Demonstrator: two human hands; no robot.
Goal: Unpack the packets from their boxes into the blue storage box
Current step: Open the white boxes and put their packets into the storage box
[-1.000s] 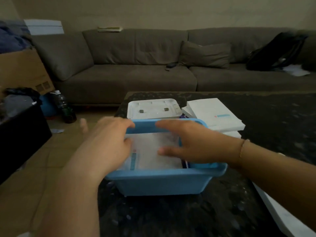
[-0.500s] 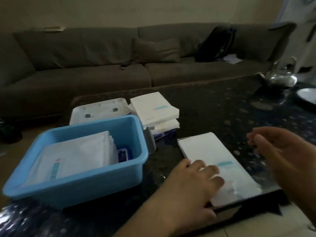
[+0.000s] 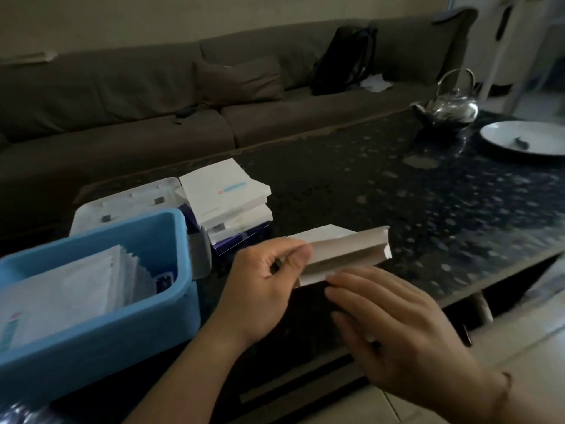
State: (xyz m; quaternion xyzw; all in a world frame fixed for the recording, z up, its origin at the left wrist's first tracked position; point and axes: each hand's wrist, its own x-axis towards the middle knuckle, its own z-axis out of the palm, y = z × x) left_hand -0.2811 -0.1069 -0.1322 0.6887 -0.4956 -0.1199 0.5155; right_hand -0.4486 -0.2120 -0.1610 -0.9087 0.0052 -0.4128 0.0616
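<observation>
Near the tabletop's front edge, the left hand (image 3: 263, 289) pinches a white box (image 3: 342, 255) by its end, lifted and tilted. The right hand (image 3: 394, 328) has straight fingers touching the box's underside. The blue bin (image 3: 101, 341) at the left corner holds white packets (image 3: 70, 289), with stacked boxes (image 3: 226, 203) right behind it.

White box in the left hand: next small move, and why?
Probably bring the right hand onto the near end of the white box and open its flap. The left hand grips the box tilted off the table, the right hand's straight fingers hover just below it, and no packet is out yet. The blue storage box sits close by on the left, already holding packets.
</observation>
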